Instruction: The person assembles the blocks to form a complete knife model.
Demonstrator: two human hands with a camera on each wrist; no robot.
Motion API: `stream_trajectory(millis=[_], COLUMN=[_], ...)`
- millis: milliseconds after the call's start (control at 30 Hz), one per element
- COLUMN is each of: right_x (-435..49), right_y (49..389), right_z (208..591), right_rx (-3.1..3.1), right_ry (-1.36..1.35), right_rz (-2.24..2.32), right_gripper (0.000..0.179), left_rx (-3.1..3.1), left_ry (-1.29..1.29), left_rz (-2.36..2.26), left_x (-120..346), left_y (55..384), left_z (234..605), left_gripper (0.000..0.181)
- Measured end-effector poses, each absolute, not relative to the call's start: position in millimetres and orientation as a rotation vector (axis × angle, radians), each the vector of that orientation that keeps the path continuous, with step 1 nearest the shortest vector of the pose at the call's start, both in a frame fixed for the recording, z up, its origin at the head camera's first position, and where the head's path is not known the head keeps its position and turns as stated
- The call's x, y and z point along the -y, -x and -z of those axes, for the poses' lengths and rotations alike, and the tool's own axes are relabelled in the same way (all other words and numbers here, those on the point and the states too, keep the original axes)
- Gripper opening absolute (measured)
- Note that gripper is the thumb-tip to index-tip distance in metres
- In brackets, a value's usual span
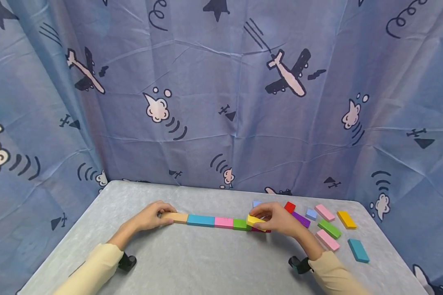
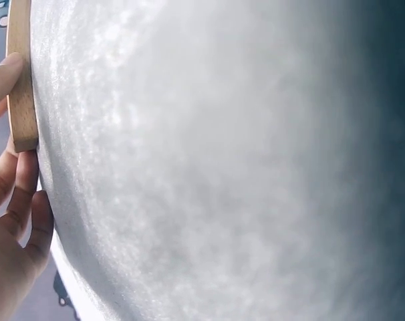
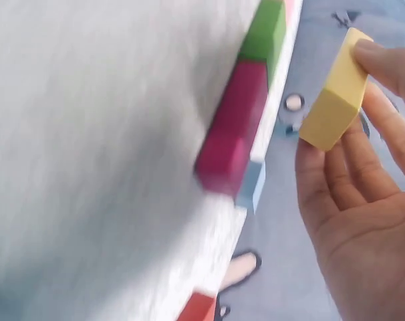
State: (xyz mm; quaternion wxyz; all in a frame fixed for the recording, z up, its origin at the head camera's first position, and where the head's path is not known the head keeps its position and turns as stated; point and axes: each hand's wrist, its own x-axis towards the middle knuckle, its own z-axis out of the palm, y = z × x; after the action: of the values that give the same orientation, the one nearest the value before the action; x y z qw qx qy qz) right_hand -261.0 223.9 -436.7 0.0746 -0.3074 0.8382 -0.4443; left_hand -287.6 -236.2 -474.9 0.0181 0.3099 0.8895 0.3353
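On the table lies a straight row of blocks, end to end. From left to right they are a tan wooden block (image 1: pixel 179 218), a blue block (image 1: pixel 201 221), a pink block (image 1: pixel 223 222), a green block (image 1: pixel 240 224) and a magenta block (image 3: pixel 237 107). My left hand (image 1: pixel 151 217) grips the outer end of the tan block between thumb and fingers. In my right hand (image 1: pixel 280 220) a yellow block (image 3: pixel 337 93) is pinched, raised over the magenta block, which it partly hides in the head view.
To the right lie loose blocks: red (image 1: pixel 289 207), purple (image 1: pixel 301 219), small light blue (image 1: pixel 311 214), pink (image 1: pixel 324 212), orange-yellow (image 1: pixel 346 220), green (image 1: pixel 329 229), another pink (image 1: pixel 327 240) and teal (image 1: pixel 358 250). Behind the table hangs a patterned blue curtain (image 1: pixel 206 102).
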Motion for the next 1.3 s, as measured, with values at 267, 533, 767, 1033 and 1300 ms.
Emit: stream_trajectory(millis=[267, 533, 767, 1033, 1300], right_x=[-183.4, -152.9, -137.7, -129.2, -125.6], right_y=[264.0, 265.5, 267.4, 270.1, 270.5], right_z=[447.3, 451.6, 452.8, 457.4, 461.2], right_rx=[-2.491, -2.417, -2.446, -2.441, -2.461], right_ry=[0.963, 0.96, 1.023, 1.029, 1.024], right_rz=[1.27, 1.279, 1.239, 1.225, 1.209], right_gripper=[0.027, 0.025, 0.025, 0.024, 0.024], left_rx=[-2.762, -2.765, -2.771, -2.766, -2.769], left_ry=[-0.972, -0.963, -0.96, -0.961, -0.965], left_rz=[-1.04, -1.031, -1.031, -1.032, -1.038], left_x=[236.5, 235.9, 236.2, 236.1, 236.4], left_y=[287.6, 287.7, 287.8, 287.4, 287.9], left_z=[474.3, 472.9, 474.2, 473.7, 474.9], left_gripper=[0.024, 0.025, 0.025, 0.024, 0.025])
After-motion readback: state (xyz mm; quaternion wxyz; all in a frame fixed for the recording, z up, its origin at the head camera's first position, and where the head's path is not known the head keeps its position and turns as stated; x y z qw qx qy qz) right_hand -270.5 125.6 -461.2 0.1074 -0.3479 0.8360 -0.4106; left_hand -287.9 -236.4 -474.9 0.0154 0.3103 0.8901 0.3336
